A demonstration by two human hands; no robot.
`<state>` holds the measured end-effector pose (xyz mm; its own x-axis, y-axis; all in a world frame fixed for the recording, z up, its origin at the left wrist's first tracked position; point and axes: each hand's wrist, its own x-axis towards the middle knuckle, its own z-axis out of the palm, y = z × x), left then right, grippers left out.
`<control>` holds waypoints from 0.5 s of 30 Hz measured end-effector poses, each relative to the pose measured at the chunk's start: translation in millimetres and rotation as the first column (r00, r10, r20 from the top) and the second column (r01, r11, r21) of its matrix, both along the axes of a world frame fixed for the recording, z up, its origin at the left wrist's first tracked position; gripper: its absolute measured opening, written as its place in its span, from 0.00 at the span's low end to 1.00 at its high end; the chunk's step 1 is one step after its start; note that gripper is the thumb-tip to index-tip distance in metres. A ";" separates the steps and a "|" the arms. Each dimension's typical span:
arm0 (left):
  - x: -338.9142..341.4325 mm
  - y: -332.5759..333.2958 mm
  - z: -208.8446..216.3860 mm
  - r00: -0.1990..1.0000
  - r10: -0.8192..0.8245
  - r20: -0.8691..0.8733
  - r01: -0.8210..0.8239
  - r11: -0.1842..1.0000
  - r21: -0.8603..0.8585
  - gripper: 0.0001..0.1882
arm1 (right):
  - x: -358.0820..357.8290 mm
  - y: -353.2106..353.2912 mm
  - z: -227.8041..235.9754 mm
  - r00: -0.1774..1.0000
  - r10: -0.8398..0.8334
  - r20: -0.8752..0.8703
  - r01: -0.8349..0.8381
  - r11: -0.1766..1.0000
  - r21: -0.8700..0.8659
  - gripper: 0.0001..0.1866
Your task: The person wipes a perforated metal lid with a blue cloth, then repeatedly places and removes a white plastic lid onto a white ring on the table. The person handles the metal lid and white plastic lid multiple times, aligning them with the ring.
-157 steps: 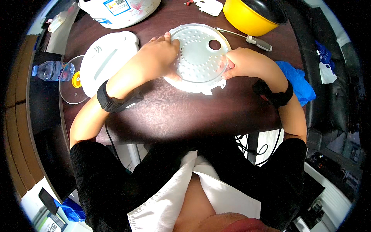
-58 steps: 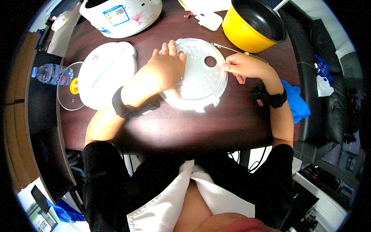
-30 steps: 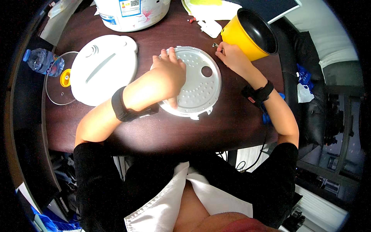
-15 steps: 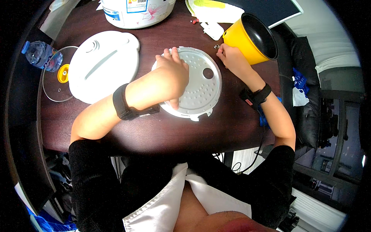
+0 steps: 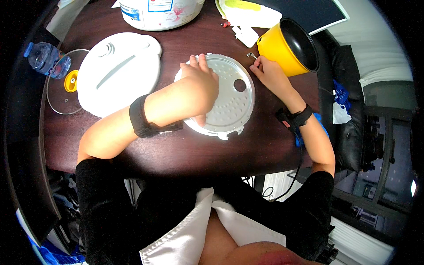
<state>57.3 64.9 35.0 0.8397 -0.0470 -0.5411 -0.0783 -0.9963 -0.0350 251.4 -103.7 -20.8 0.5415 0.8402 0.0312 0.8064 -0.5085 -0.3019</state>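
Observation:
A round, pale metal cover plate (image 5: 227, 106) with many small dimples and one large round hole lies on the dark table in front of me. My left hand (image 5: 201, 88) spans its left side, fingers on the far rim and thumb at the near edge, gripping it. To the right, my right hand (image 5: 267, 73) is closed in a pinch, low over the table beside the yellow pot (image 5: 278, 51) with a black inside, which lies tilted. A small shiny metal piece (image 5: 251, 55) shows just beyond these fingertips; whether they hold it is unclear.
A white appliance lid (image 5: 123, 75) lies at left, beside a clear glass lid (image 5: 57, 99) with a yellow knob and a water bottle (image 5: 46, 59). A white cooker body (image 5: 161, 15) stands at the back. White plastic parts (image 5: 245, 36) and a cloth (image 5: 251, 15) lie behind the pot.
My right hand has shifted slightly, and the small metal piece by its fingertips shows more plainly. The left hand stays on the plate. The whole view has moved a little.

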 end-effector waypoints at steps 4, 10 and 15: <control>-1.4 -0.2 -0.8 1.000 -0.005 0.031 0.005 1.000 0.014 0.67 | 4.4 2.8 -5.8 0.998 0.051 0.020 -0.052 0.998 0.042 0.08; -0.6 -0.2 -5.6 0.998 0.005 0.055 -0.005 1.000 0.002 0.66 | 13.1 0.7 -3.4 0.996 0.083 0.025 -0.083 0.997 -0.004 0.06; -0.1 0.7 -6.3 0.999 0.026 0.042 -0.025 1.000 -0.013 0.67 | -21.3 -9.2 33.3 0.926 -0.003 -0.378 -0.030 0.996 -0.083 0.07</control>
<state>57.2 65.6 28.7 0.8628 -0.0316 -0.5045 -0.0514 -0.9984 -0.0254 230.2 -112.9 12.6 0.4876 0.8378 -0.2456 0.6485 -0.5359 -0.5406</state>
